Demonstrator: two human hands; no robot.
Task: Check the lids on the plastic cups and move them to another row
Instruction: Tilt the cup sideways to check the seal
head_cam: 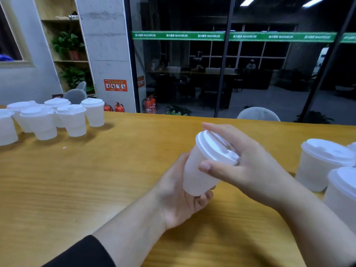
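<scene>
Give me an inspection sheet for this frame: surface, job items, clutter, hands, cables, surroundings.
Surface: wooden table, yellow-brown, grain visible.
Job items: one lidded cup held tilted above the table; a cluster of lidded cups stands at far left; more lidded cups stand at the right edge.
Clutter: nothing seen on the table apart from cups.
Hands: left hand grips the held cup's base from below; right hand has thumb and fingers around its lid.
Cables: nothing seen.
Surroundings: glass wall with a dark room behind it, fire extinguishers on the floor, shelf with plants, grey chair beyond the table.
</scene>
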